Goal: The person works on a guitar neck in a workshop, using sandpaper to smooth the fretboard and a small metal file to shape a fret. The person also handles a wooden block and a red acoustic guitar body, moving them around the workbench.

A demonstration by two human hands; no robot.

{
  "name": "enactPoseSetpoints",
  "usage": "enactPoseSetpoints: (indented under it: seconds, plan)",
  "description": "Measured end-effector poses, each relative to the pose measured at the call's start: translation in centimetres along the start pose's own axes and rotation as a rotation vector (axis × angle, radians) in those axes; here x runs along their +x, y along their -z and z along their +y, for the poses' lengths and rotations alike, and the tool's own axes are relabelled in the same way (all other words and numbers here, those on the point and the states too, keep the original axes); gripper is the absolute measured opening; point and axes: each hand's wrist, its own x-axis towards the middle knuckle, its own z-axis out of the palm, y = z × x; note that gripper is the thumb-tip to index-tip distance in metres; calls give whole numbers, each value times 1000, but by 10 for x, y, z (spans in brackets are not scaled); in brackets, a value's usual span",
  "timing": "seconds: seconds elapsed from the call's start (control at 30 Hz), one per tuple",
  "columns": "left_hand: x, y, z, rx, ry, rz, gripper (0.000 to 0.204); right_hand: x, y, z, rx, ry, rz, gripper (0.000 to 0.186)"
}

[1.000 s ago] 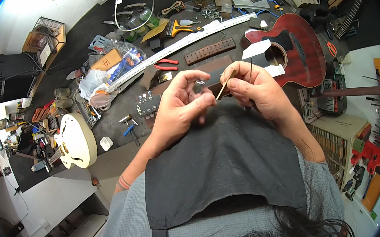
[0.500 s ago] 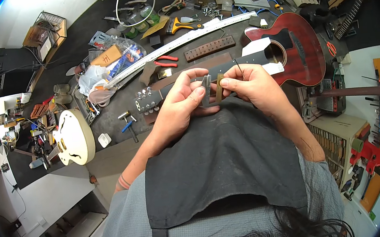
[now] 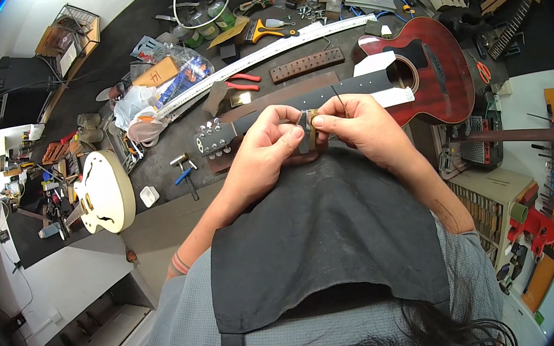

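Note:
Close over my apron, my left hand (image 3: 265, 140) pinches a flat grey metal piece (image 3: 303, 141) between thumb and fingers. My right hand (image 3: 357, 124) grips a narrow brass-coloured strip (image 3: 312, 117), which lies against or overlaps the grey piece. Whether the two are joined I cannot tell. A thin dark rod (image 3: 337, 94) sticks up by the right fingers; its lower end is hidden. Just beyond both hands a red acoustic guitar (image 3: 452, 50) lies on the bench, its dark neck (image 3: 342, 89) running left to the headstock (image 3: 208, 141). White sheets (image 3: 374, 63) lie beside the soundhole.
Left of the headstock lie a hammer (image 3: 186, 176) and a small white container (image 3: 150, 197). A cream guitar (image 3: 110, 199) rests at the bench's left edge. Farther back are red-handled pliers (image 3: 243, 83), a drilled wooden block (image 3: 306, 66), a long ruler (image 3: 257, 60) and plastic bags (image 3: 134, 110).
My right hand has moved slightly left, bringing the brass-coloured strip against or over the grey piece. Earlier a small gap showed between them. My view has shifted slightly.

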Motion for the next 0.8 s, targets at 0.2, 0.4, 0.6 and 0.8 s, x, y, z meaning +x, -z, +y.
enactPoseSetpoints:
  seconds: [0.2, 0.4, 0.6, 0.8]
  plan:
    - [-2, -1, 0, -93, 36, -36, 33, -6, -4, -2, 50, -47, 10, 22]
    - [-2, 2, -2, -172, 63, -104, 38, -9, -2, 4, 76, -29, -20, 22]
    - [-2, 7, -9, -251, 90, -149, 47, -7, 2, 16, 82, -23, -32, 20]
    - [-3, 10, -13, -277, 64, -195, 59, -10, 1, 14, 83, -16, -71, 19]
